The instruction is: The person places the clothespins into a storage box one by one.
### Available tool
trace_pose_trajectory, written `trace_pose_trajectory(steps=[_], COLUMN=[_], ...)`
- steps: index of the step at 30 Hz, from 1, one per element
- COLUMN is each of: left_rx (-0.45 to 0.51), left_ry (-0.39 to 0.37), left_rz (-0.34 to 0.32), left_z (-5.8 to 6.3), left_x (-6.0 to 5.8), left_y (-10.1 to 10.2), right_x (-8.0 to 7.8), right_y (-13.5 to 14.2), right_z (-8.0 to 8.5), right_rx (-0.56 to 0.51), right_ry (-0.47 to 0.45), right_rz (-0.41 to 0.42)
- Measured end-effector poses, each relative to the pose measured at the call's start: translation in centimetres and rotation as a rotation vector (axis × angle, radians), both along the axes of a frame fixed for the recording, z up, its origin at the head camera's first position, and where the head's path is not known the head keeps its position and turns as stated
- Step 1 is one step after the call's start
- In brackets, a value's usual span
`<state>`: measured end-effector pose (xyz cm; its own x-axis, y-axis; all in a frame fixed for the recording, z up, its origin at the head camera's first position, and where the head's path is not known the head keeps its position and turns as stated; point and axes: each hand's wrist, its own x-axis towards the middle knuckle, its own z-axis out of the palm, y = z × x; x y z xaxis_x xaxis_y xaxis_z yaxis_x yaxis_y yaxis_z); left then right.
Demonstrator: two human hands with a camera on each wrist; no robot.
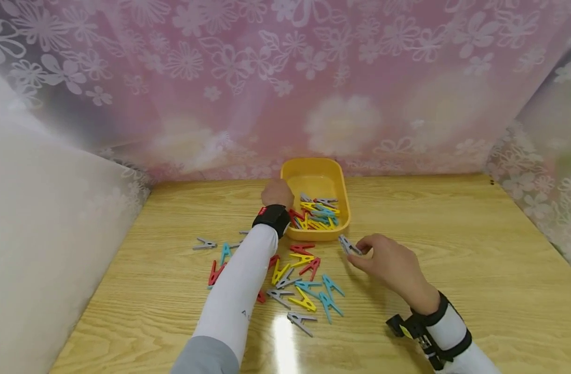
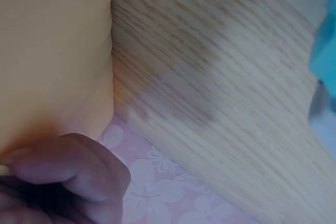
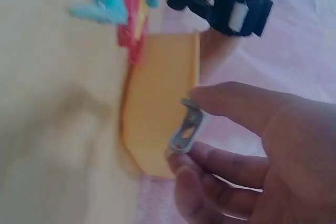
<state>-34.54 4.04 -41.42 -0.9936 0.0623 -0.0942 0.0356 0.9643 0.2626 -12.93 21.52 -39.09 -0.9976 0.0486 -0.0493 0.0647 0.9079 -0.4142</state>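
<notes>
My right hand (image 1: 392,265) pinches a grey clothespin (image 1: 348,245) between thumb and fingers, close to the front right corner of a yellow plastic bin (image 1: 346,200). In the right wrist view the same clothespin (image 3: 187,128) spans thumb to fingertips, with the bin (image 3: 160,93) behind it. At the bin's left side, my left hand (image 1: 278,193) grips the rim; the left wrist view has its curled fingers (image 2: 68,163) against the bin's wall (image 2: 52,51). Grey, red, yellow and blue clothespins (image 1: 319,214) lie piled in the near half of the bin.
Loose clothespins in several colours lie in front of the bin, among them a blue one (image 1: 329,306), a yellow one (image 1: 304,300) and a grey one (image 1: 301,321). My left forearm (image 1: 240,291) crosses over part of them. A pink floral cloth (image 1: 248,104) hangs behind the wooden table (image 1: 453,234).
</notes>
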Motion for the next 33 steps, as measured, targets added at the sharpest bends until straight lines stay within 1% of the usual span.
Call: trace_pose_trajectory(steps=[5,7,9,12,14,18,20,23,26,30,33], left_rx=[-0.006,-0.009,-0.018,-0.031,-0.041,-0.032,-0.025,-0.023,-0.037,-0.047,-0.044], left_ry=[0.004,0.01,0.016,0.015,0.013,0.012,0.015,0.018,0.023,0.032,0.025], left_rz=[0.008,0.005,0.005,0.004,0.008,0.011,0.005,-0.004,0.002,0.011,0.012], left_z=[-0.2,-0.2,-0.2,-0.2,-0.3,-0.3,-0.2,-0.1,0.1,-0.1,-0.2], left_x=[-0.3,-0.3,-0.3,-0.2,-0.2,-0.3,-0.2,-0.1,-0.1,-0.4,-0.3], left_y=[0.1,0.2,0.2,0.2,0.2,0.0,0.3,0.6,0.6,0.3,0.0], right_x=[-1.9,-3.0,-4.2,-6.2,-7.5,-9.7,-9.9,-9.7,-9.3,-8.6,-8.0], right_y=[0.3,0.2,0.1,-0.4,-0.7,-1.4,-1.3,-1.1,-0.9,-0.8,-0.8], right_z=[1.4,1.8,2.1,2.2,2.1,1.6,1.2,0.6,0.2,-0.2,-0.5], right_rx=[0.017,0.021,0.014,0.005,0.002,0.009,0.001,-0.022,-0.05,-0.068,-0.086], right_ry=[0.193,0.247,0.267,0.256,0.247,0.28,0.294,0.306,0.31,0.309,0.325], right_rz=[-0.011,-0.022,-0.025,-0.026,-0.022,-0.014,-0.014,-0.013,-0.005,0.005,0.009])
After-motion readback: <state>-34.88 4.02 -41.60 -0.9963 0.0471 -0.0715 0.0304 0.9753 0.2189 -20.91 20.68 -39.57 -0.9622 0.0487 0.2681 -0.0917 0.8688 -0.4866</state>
